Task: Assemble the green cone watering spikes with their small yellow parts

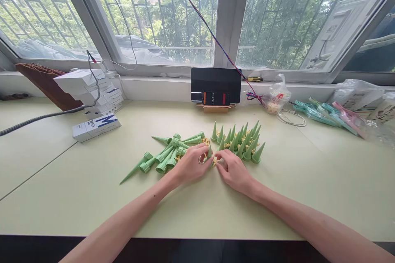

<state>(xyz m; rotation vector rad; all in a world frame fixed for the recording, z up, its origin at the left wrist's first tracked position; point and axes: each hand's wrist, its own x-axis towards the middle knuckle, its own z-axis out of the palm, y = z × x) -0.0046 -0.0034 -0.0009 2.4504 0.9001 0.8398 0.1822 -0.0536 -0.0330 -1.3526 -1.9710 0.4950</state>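
Note:
My left hand (194,162) is closed around a green plastic spike (210,151), its tip pointing up. Facing it, my right hand (235,169) pinches a small yellow plastic piece (215,162) close to the spike's lower end; whether the two parts touch I cannot tell. Left of my left hand lies a loose pile of green spikes (166,157) with ribbed caps, some pointing in different directions. Beyond my right hand, several green spikes (240,139) stand upright in close rows, with small yellow pieces among them.
A phone (216,98) leans against a black tablet (216,78) on a cardboard stand at the back. White boxes (97,127) sit at the left. A bagged cup (275,100), a white cable (291,119) and teal and pink straps (330,116) lie at the right.

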